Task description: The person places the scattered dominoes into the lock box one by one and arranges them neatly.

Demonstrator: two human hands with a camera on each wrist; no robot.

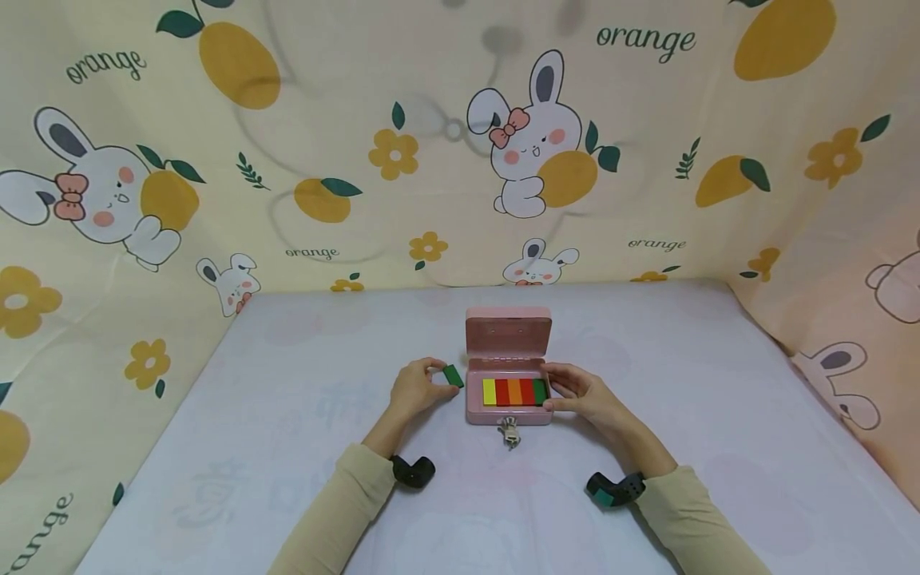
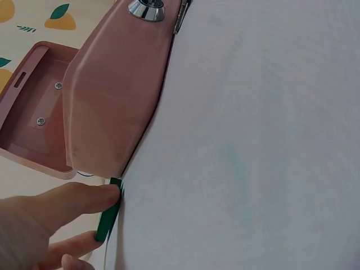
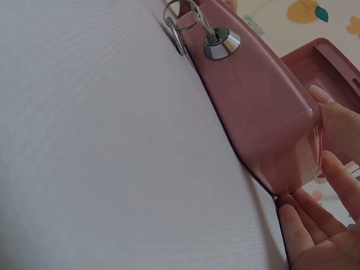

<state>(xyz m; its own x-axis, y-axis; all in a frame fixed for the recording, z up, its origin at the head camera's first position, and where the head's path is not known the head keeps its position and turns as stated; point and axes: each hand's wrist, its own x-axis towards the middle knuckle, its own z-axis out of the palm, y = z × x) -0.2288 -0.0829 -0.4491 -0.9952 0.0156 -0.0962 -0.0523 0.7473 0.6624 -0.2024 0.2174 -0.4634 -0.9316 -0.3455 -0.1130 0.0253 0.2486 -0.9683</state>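
A small pink metal cash box (image 1: 474, 415) stands on the table with its lid (image 1: 508, 335) raised. Inside lies a row of flat coloured blocks (image 1: 509, 392): yellow, red, orange, red and green. Just left of the box, my left hand (image 1: 420, 386) pinches a green block (image 1: 453, 375) between thumb and fingers. In the left wrist view that block (image 2: 108, 211) is on edge near the box's corner. My right hand (image 1: 585, 393) holds the box's right side, its thumb at the rim and its fingers along the side wall, as the right wrist view shows.
Keys with a ring (image 3: 181, 17) hang from the lock (image 3: 222, 43) on the box's front. A small figure charm (image 1: 509, 431) dangles there. White cloth (image 1: 287, 431) covers the table, and a printed cloth (image 1: 431, 120) with rabbits and oranges rises behind and at the sides.
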